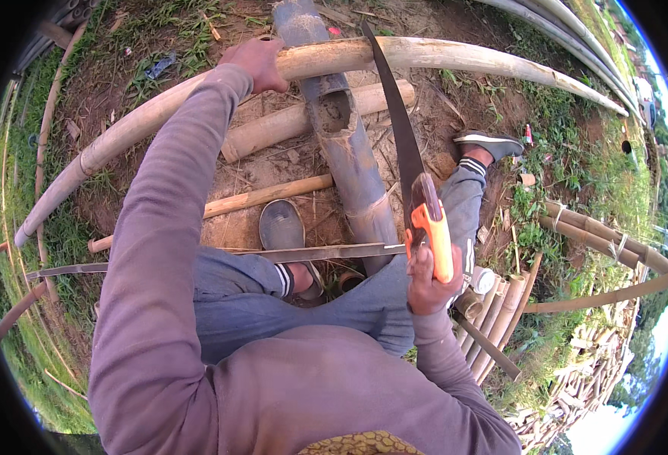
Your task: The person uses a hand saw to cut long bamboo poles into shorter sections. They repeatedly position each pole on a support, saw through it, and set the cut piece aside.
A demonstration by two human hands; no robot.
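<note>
A long pale bamboo pole (478, 59) runs across the far side, from the left to the far right. My left hand (256, 64) grips it from above, left of the middle, thumb toward me. In my right hand (431, 279) is the orange handle of a handsaw (403, 125), its dark blade pointing away from me. The blade's far end meets the pole right of my left hand; whether it has cut in cannot be told. Under the pole lies a thick grey bamboo trunk (364, 193) with an open notch in its top.
A shorter bamboo piece (269, 130) and a thin pole (273, 193) lie on the ground. A flat strip (315, 253) crosses by my legs. My shoes (281, 227) flank the trunk. Cut bamboo lengths (497, 315) are stacked at the right, with a scrap heap (584, 379) beyond.
</note>
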